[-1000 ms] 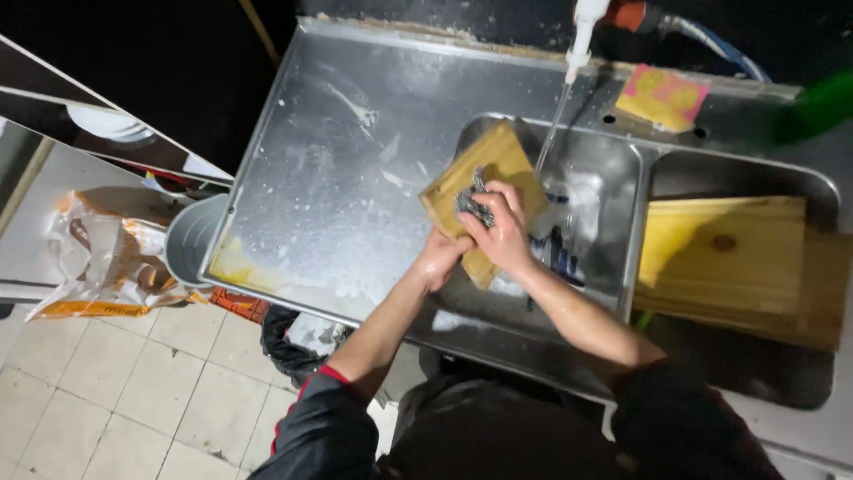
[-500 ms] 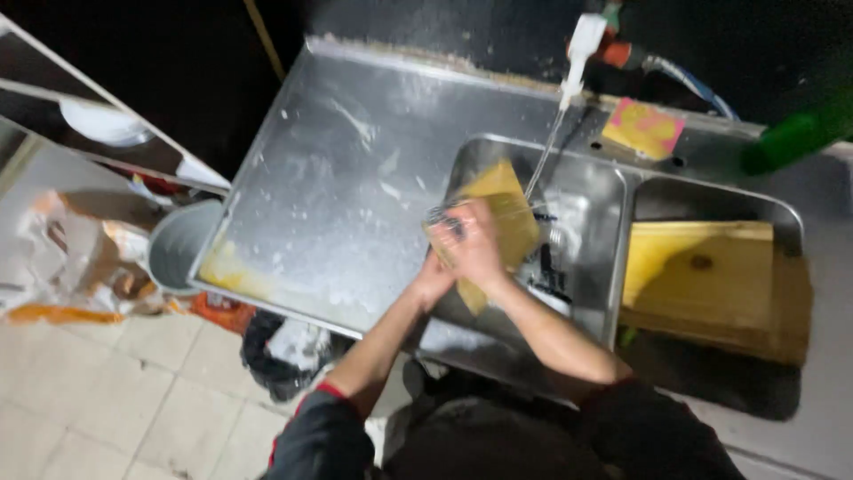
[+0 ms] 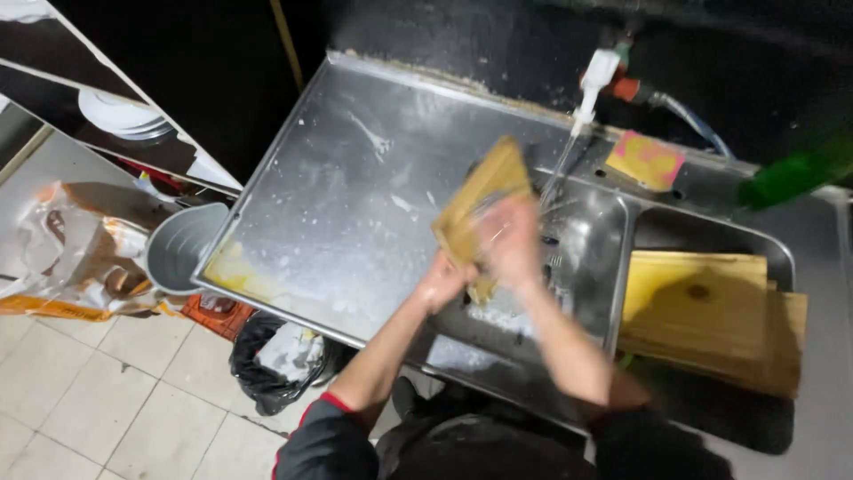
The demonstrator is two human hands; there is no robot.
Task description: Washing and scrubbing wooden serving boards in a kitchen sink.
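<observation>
Over the left sink basin (image 3: 593,267), under the running tap (image 3: 593,82): a small wooden board (image 3: 480,203) held tilted, one end up toward the draining surface, the lower end down at the basin's near-left edge. Left hand (image 3: 442,283) grips the board's lower end, fingers wrapped round its edge. Right hand (image 3: 508,238) lies flat against the board's face, blurred by motion; something pale shows under the fingers, too smeared to tell whether it is held. Thin stream of water falls from the tap just beside the board's upper right corner.

Steel drainboard (image 3: 355,204) to the left, wet, streaked with white suds and a yellowish patch at the near-left corner. Pink-and-yellow sponge (image 3: 646,161) on the ledge behind the basins. Right basin holds a stack of larger wooden boards (image 3: 702,311) laid across it. Green bottle (image 3: 795,174) at the far right, blurred.

On the floor left of the unit: grey bucket (image 3: 182,246), black rubbish bag (image 3: 271,356), crumpled orange-and-white plastic bag (image 3: 67,258). White plates (image 3: 120,116) on a shelf, upper left
</observation>
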